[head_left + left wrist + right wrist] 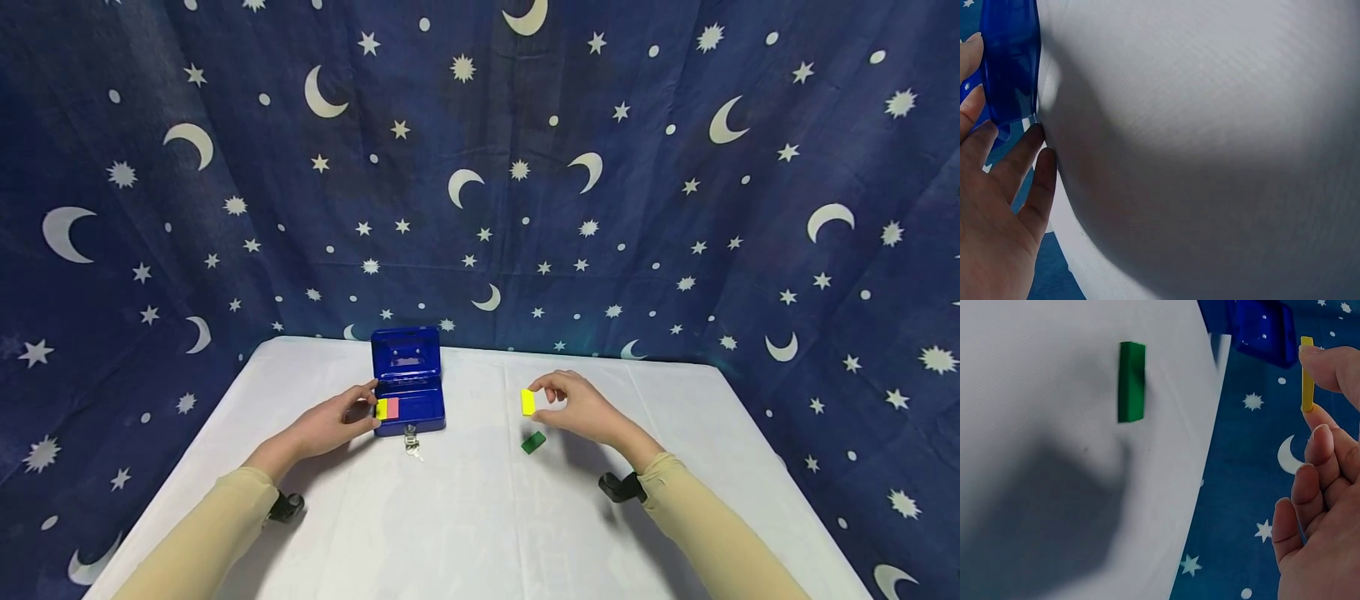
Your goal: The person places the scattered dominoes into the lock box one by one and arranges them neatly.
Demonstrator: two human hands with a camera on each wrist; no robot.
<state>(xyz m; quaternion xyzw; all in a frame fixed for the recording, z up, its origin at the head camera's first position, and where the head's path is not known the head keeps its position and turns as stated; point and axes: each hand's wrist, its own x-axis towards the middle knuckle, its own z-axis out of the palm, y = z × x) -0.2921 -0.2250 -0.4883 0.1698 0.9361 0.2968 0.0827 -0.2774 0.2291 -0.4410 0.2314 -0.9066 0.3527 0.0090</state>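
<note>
A small blue metal cash box (pixel 429 426) stands on the table with its lid (pixel 407 354) raised. Inside, at the left end, lie a yellow block (pixel 382 409) and a pink block (pixel 393 407). My left hand (pixel 330 423) holds the box by its left end, thumb at the front corner and index finger at the back corner. Between thumb and index finger, my right hand (pixel 583 408) pinches a flat yellow block (pixel 1307 378) above the table. Under that hand a green block (pixel 533 442) lies on the cloth.
Keys (pixel 412 447) hang from the lock at the box's front. A white cloth covers the table (pixel 465 508). Behind it and at both sides hangs a dark blue curtain (pixel 525 275) with moons and stars. Each wrist wears a black camera mount (pixel 619 487).
</note>
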